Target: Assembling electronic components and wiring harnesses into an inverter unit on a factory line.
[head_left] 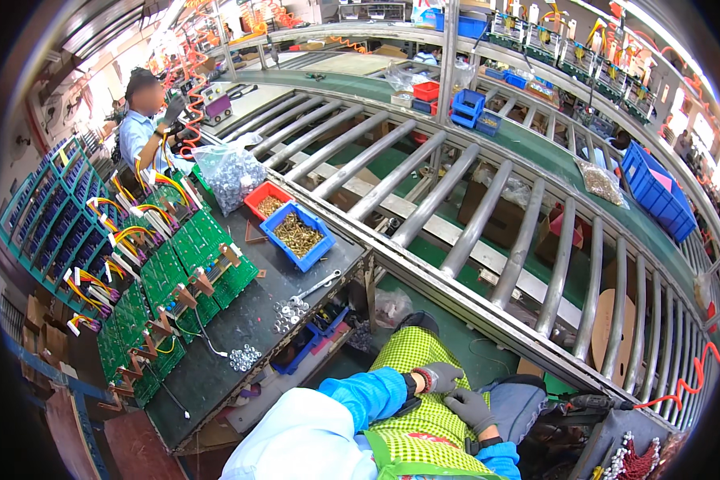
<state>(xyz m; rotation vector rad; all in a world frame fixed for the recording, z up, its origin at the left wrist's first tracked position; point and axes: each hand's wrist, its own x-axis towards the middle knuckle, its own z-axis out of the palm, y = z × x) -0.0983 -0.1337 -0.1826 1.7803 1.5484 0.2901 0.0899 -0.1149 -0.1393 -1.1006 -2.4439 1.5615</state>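
My left hand, in a grey glove with a reddish cuff, rests on my lap over a yellow-green checked apron. Close beside it, my right hand in a dark grey glove lies on the same apron. The fingers of both look loosely laid down, and I see nothing held in either. To the left stands a dark workbench with a blue bin of brass screws, a red bin, a wrench, piles of metal nuts and green circuit boards with wires.
A roller conveyor runs diagonally ahead. A bag of grey parts sits by the bench's far end. Another person works at the far left. A blue crate stands at right, near a coiled red hose.
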